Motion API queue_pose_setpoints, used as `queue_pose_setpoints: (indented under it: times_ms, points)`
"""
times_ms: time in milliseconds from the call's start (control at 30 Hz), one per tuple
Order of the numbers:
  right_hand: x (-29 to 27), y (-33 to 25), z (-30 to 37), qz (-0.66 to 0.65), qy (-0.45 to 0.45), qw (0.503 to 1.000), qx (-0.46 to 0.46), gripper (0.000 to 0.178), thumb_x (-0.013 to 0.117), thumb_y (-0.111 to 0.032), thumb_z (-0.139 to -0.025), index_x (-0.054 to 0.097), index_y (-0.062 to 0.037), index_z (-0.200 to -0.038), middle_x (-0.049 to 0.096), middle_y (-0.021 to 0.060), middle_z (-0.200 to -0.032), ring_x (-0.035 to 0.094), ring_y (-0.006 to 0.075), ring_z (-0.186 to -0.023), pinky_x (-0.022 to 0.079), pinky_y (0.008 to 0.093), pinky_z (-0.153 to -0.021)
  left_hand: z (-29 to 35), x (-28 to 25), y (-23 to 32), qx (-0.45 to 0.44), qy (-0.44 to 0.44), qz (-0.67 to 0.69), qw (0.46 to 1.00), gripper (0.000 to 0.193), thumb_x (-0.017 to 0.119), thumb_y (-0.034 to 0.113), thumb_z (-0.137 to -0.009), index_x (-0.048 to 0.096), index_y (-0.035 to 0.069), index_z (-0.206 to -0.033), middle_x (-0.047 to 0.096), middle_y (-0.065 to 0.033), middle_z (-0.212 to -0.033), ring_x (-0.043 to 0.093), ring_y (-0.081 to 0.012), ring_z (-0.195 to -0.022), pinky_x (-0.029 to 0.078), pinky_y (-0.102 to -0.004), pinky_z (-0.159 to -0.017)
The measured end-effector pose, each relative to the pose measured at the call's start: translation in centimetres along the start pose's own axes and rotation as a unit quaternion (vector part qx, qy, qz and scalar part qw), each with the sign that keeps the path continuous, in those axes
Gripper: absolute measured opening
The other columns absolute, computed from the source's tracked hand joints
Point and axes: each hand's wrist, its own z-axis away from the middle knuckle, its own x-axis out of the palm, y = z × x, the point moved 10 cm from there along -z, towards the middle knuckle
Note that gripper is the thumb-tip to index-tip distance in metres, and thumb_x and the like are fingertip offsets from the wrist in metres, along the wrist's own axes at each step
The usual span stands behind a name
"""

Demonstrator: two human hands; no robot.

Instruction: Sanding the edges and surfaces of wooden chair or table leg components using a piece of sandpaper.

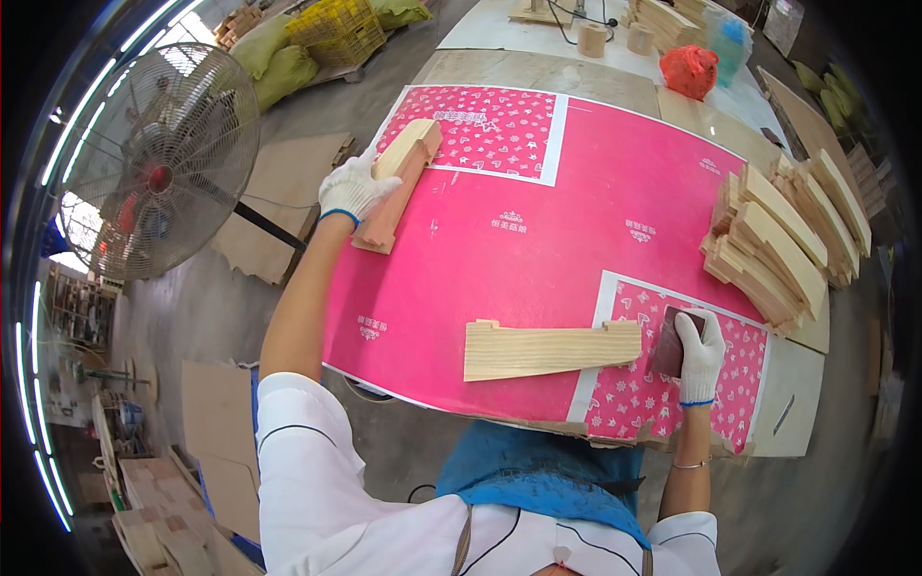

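Observation:
My left hand (353, 188), in a white knitted glove with a blue cuff, grips the side of a small stack of shaped wooden pieces (394, 197) at the table's left. The thumb lies over the wood; the other fingers are partly hidden. My right hand (703, 355), gloved the same way, is closed on a dark brown sanding block (668, 344) at the near right. Just left of that block, a single pale wooden piece (552, 349) with notched ends lies flat, touched by neither hand.
Pink printed sheeting (480, 250) covers the table. Stacked curved wooden pieces (768, 245) stand at its right edge. Farther back are a red plastic bag (689, 71) and wooden parts (663, 24). A large floor fan (158, 163) stands left, near a yellow crate (336, 36) and green sacks (274, 62).

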Motion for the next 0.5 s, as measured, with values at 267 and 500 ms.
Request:
queue_pose_setpoints:
  times_ms: [267,500]
  points:
    - [2.0,1.3,-0.9,-0.034,-0.010,0.999,0.038,0.018,0.063,-0.012,-0.094,0.065,0.0017,-0.104,0.065,0.0018,-0.093,0.056,0.0083,-0.087,0.046,0.0248,-0.079,0.0,0.4,-0.6,0.012,0.058,0.000,0.998,0.073,0.064,0.054,-0.078,0.049,0.022,-0.142,0.062,-0.0158,-0.126,0.059,-0.0349,-0.117,0.048,-0.0470,-0.097]
    - [2.0,2.3,0.0,-0.123,-0.001,0.988,0.096,0.018,0.064,-0.013,-0.095,0.065,0.0003,-0.107,0.065,0.0019,-0.098,0.057,0.0090,-0.087,0.048,0.0246,-0.079,1.8,-0.2,1.5,0.054,0.116,-0.058,0.990,0.078,0.067,0.054,-0.080,0.047,0.012,-0.143,0.061,-0.0171,-0.128,0.059,-0.0362,-0.115,0.047,-0.0448,-0.098]
